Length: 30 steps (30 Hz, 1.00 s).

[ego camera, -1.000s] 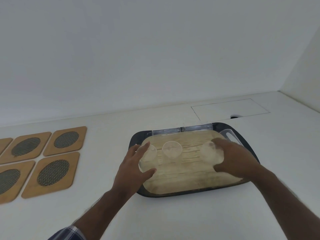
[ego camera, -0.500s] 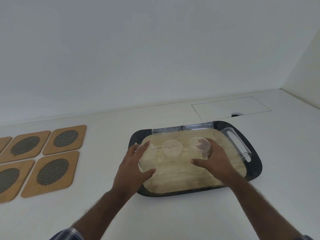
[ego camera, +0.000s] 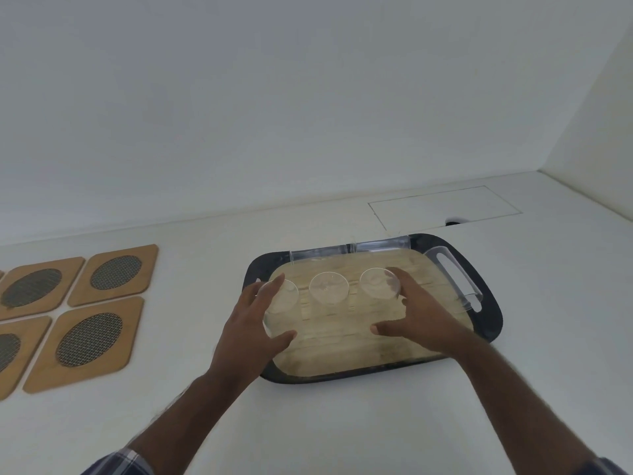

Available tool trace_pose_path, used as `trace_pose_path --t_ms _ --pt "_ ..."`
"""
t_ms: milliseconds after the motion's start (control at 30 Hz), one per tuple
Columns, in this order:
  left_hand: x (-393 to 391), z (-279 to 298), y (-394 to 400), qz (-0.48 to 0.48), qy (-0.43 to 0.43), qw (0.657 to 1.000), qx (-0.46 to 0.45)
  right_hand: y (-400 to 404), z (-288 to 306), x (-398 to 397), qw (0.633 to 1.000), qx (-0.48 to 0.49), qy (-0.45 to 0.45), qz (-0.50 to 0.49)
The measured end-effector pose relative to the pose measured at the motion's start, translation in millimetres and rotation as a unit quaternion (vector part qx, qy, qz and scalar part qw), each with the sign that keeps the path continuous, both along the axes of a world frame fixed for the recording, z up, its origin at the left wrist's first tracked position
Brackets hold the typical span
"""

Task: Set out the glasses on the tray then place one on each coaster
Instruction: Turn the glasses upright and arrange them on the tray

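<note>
Fingers (ego camera: pixel 274 286) of my left hand (ego camera: pixel 253 323) curl loosely round the left glass (ego camera: pixel 281 298) on the tray (ego camera: pixel 479 337); my right hand (ego camera: pixel 418 317) spreads open beside the right glass (ego camera: pixel 378 284), gripping nothing. Clear, thin, probably slippery and breakable: grip the walls. Coasters (ego camera: pixel 89 341) lie well left of the tray.

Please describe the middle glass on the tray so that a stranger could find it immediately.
Find the dark tray with a pale wood-look floor, right of the coasters. Three clear glasses stand upright in a row on it. The middle glass is the only one with no hand at it.
</note>
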<state>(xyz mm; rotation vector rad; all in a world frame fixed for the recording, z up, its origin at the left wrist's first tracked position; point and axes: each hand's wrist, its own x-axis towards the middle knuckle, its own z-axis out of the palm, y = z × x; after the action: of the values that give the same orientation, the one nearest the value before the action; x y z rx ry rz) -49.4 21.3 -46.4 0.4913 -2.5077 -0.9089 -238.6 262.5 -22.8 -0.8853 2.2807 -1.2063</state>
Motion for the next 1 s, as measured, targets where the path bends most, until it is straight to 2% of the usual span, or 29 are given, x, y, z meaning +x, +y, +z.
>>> trace_pose_path --t_ms 100,167,300,400,467,567,633,800,1000 --pt "-0.2 0.2 0.7 -0.003 0.004 1.0 -0.001 17.7 15.5 -12.9 0.997 0.068 0.016 0.013" --pt "-0.2 0.0 0.6 -0.004 0.003 1.0 0.0 28.2 27.6 -22.8 0.997 0.074 0.031 0.005" --pt "-0.8 -0.9 -0.1 -0.007 0.001 1.0 -0.002 36.1 39.4 -45.5 0.978 0.062 0.142 -0.137" --pt "-0.4 -1.3 -0.6 -0.01 -0.001 1.0 -0.005 33.4 34.5 -60.1 0.937 0.169 0.202 -0.231" --pt "-0.5 -1.9 -1.3 -0.01 -0.002 1.0 -0.008 30.1 27.8 -66.4 0.915 0.257 0.206 -0.235" --pt "-0.8 -2.0 -1.5 -0.008 -0.003 1.0 -0.007 24.1 17.3 -71.3 0.908 0.309 0.167 -0.227" --pt "-0.4 -2.1 -0.9 -0.01 0.001 1.0 -0.005 20.8 11.9 -70.5 0.904 0.32 0.171 -0.224" --pt "-0.1 -1.6 -0.1 -0.007 0.001 1.0 -0.002 13.7 5.1 -58.9 0.898 0.3 0.246 -0.208" --pt "0.5 -0.7 0.0 -0.01 0.001 1.0 0.0 5.1 1.1 -52.8 0.913 0.309 0.195 -0.183"
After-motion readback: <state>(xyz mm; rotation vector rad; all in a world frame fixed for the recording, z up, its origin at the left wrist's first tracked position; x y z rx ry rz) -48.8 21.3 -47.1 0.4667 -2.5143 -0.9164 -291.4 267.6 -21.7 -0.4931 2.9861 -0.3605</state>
